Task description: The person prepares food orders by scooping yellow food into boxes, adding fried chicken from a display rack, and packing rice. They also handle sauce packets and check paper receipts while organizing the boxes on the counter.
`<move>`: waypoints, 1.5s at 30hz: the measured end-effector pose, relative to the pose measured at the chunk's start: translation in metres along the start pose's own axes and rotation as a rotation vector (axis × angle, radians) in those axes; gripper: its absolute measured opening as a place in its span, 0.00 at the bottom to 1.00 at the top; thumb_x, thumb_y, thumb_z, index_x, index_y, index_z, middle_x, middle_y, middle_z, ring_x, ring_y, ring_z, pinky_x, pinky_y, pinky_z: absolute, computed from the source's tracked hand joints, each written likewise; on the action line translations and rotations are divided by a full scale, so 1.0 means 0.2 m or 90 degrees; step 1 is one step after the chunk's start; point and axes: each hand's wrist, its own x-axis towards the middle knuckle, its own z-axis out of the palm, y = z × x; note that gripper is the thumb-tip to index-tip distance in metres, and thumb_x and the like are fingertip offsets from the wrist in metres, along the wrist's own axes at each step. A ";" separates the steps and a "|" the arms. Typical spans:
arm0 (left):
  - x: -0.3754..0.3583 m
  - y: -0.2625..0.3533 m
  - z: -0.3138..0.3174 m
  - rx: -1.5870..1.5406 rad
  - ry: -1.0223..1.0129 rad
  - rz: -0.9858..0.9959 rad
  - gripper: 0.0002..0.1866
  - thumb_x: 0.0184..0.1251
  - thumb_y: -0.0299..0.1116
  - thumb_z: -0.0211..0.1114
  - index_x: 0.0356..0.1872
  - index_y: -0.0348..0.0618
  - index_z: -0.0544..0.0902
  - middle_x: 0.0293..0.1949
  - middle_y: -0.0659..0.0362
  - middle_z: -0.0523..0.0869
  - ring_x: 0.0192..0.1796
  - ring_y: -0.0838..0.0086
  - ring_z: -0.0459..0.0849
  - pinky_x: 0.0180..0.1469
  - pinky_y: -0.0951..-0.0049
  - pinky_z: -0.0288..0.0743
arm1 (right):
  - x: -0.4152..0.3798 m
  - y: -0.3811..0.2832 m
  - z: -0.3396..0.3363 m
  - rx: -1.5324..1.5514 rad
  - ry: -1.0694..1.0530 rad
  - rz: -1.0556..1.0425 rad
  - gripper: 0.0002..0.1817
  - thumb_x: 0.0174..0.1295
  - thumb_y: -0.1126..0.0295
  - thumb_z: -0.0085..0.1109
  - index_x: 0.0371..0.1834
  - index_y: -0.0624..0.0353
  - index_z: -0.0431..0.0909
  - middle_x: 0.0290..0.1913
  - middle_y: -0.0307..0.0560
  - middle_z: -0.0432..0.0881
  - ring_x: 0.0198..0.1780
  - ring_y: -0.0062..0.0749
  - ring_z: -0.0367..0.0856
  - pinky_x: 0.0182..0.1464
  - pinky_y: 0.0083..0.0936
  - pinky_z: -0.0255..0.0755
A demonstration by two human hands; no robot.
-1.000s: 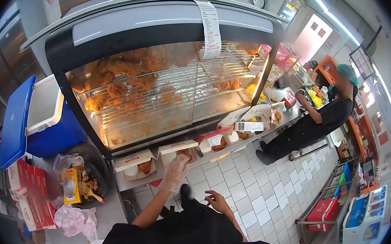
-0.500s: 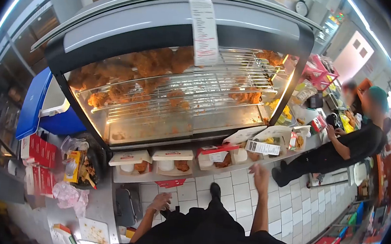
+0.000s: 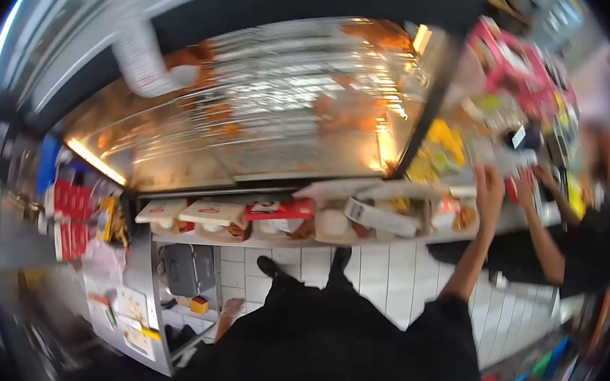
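Note:
My right hand [image 3: 489, 185] is raised over the right part of the counter, near an open box of food [image 3: 453, 214] and below yellow packets [image 3: 441, 148]. Its fingers are blurred, and whether they hold anything cannot be made out. Low beside my body hangs my left hand [image 3: 233, 308], also blurred, touching nothing visible. Several food boxes stand in a row along the shelf, among them a white-lidded box [image 3: 216, 213], a red-lidded box [image 3: 281, 209] and an open box with a printed receipt [image 3: 383, 217] on it.
A heated glass cabinet [image 3: 247, 183] with fried pieces on racks rises behind the boxes. At the right, a co-worker's hands [image 3: 526, 184] are over the counter, close to my right hand. Left stand red boxes [image 3: 72, 201] and a side counter with a white board [image 3: 134, 306].
The view has shifted to the right and closer to the cabinet. My right hand has moved up and right, away from the receipt box. The co-worker now appears nearer.

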 end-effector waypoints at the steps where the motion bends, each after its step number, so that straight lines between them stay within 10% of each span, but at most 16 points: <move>1: 0.04 0.03 0.00 0.013 0.039 -0.008 0.13 0.66 0.37 0.59 0.42 0.38 0.80 0.35 0.50 0.85 0.40 0.59 0.85 0.43 0.60 0.78 | 0.07 0.12 -0.02 -0.010 -0.029 0.015 0.15 0.68 0.61 0.58 0.39 0.65 0.81 0.34 0.46 0.85 0.37 0.27 0.81 0.42 0.25 0.73; 5: 0.12 0.17 -0.07 -0.492 0.033 -0.222 0.15 0.67 0.40 0.59 0.45 0.39 0.80 0.37 0.52 0.85 0.41 0.61 0.85 0.45 0.63 0.77 | 0.41 0.51 -0.03 -0.156 -0.031 -0.048 0.15 0.61 0.60 0.60 0.39 0.62 0.83 0.38 0.53 0.86 0.39 0.45 0.85 0.42 0.36 0.76; 11: 0.01 0.40 -0.18 -0.806 0.117 -0.365 0.18 0.69 0.43 0.59 0.50 0.41 0.80 0.40 0.54 0.85 0.44 0.64 0.84 0.48 0.66 0.77 | 0.67 0.90 0.35 -0.428 -0.632 -0.119 0.13 0.52 0.61 0.65 0.35 0.56 0.85 0.38 0.53 0.86 0.39 0.49 0.83 0.43 0.39 0.76; 18: -0.07 0.26 0.08 -0.808 0.067 -0.462 0.24 0.69 0.49 0.58 0.59 0.43 0.74 0.47 0.54 0.83 0.50 0.62 0.81 0.53 0.56 0.73 | 0.52 0.99 0.56 -0.535 -0.670 -0.232 0.19 0.48 0.58 0.71 0.41 0.56 0.84 0.33 0.50 0.86 0.33 0.46 0.85 0.37 0.42 0.77; 21: -0.10 0.37 0.03 -0.775 0.058 -0.458 0.24 0.69 0.47 0.58 0.58 0.41 0.74 0.48 0.52 0.83 0.51 0.61 0.82 0.53 0.56 0.74 | 0.51 0.75 0.48 -0.517 -0.508 -0.313 0.12 0.58 0.68 0.57 0.44 0.57 0.76 0.35 0.55 0.84 0.41 0.56 0.83 0.42 0.47 0.76; 24: -0.14 0.47 0.03 -0.702 0.021 -0.434 0.24 0.70 0.46 0.58 0.57 0.38 0.74 0.49 0.51 0.82 0.52 0.59 0.82 0.53 0.56 0.74 | 0.53 0.60 0.46 -0.444 -0.391 -0.145 0.11 0.60 0.72 0.52 0.46 0.58 0.71 0.34 0.58 0.83 0.37 0.56 0.84 0.37 0.46 0.78; 33: -0.14 0.54 0.18 -0.730 0.101 -0.301 0.26 0.68 0.49 0.61 0.58 0.40 0.74 0.48 0.52 0.82 0.53 0.61 0.82 0.55 0.53 0.73 | 0.45 0.82 0.76 -0.640 -0.315 -0.326 0.06 0.60 0.75 0.53 0.39 0.60 0.74 0.28 0.50 0.82 0.30 0.37 0.86 0.26 0.34 0.80; 45: -0.13 0.56 0.32 -0.926 0.165 -0.422 0.21 0.67 0.47 0.64 0.54 0.46 0.78 0.41 0.55 0.85 0.41 0.61 0.85 0.44 0.57 0.79 | 0.53 0.81 0.62 -0.434 -0.410 -0.176 0.08 0.64 0.74 0.46 0.41 0.65 0.73 0.33 0.64 0.81 0.39 0.60 0.83 0.38 0.49 0.77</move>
